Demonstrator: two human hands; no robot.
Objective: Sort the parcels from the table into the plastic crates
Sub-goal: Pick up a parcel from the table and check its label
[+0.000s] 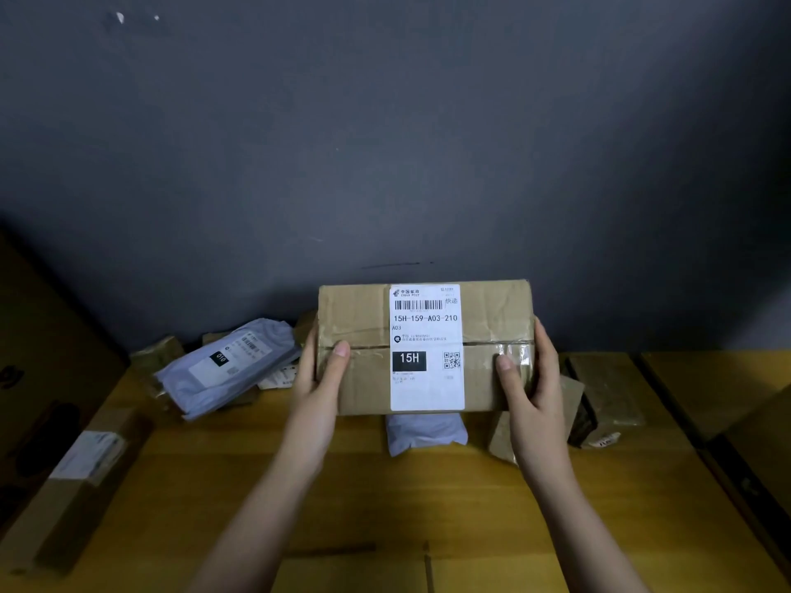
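From the head camera, the left hand (319, 370) and right hand (528, 370) clasp the ends of a taped cardboard box (364, 318), thumbs curled over its top face and fingers out of sight behind, holding it up above the far middle of the wooden table (239, 472) with its shipping label (426, 348) facing the camera. Sorting looks well short of done: a grey mailer bag (227, 365) lies far left, another grey bag (423, 432) lies under the held box, a brown wrapped parcel (608, 391) sits far right, and a long carton (81, 472) rests near left. No plastic crate is in view. A dark grey wall (385, 143) backs the table
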